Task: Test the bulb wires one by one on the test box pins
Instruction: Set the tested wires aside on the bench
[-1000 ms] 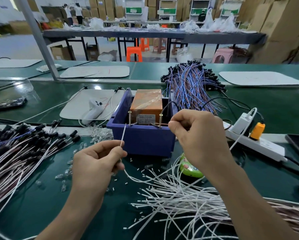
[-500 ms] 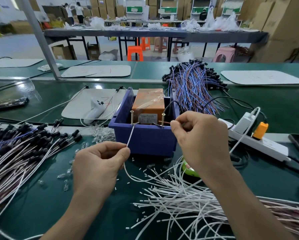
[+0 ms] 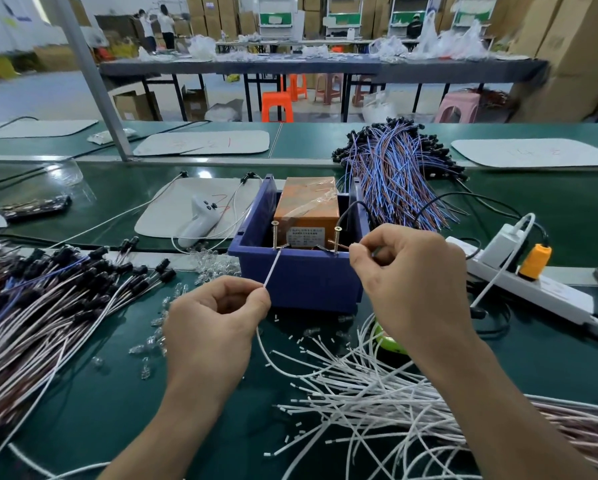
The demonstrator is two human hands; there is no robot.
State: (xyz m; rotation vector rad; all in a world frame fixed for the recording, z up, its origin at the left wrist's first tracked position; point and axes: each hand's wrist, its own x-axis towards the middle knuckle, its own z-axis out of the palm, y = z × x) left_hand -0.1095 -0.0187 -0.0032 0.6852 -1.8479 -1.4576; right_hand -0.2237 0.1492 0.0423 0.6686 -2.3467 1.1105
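The white wire (image 3: 271,268) is being pinched by the left hand (image 3: 214,320), slanting up and rightward from it onto the left pin (image 3: 275,233) of the test box (image 3: 301,282); a thin lead (image 3: 340,243) is being pinched by the right hand (image 3: 404,271) at the right pin (image 3: 336,237).

we note a workshop hall with a pale grey floor (image 3: 41,95). green-topped benches (image 3: 498,216) run across the view in two rows, split by a metal rail (image 3: 221,162). a grey post (image 3: 93,84) rises at a slant from the rail at the left. white mats (image 3: 204,143) lie on the far bench. behind it stands a long dark-topped table (image 3: 325,68) on black legs, loaded with clear plastic bags (image 3: 453,39). beneath and beside it we record orange stools (image 3: 276,105), a pink stool (image 3: 458,107) and an open carton (image 3: 136,105). brown cartons (image 3: 574,46) are stacked high at the right. white shelving racks (image 3: 276,15) line the back wall. two persons (image 3: 157,26) stand at the far left rear. lighting is even.
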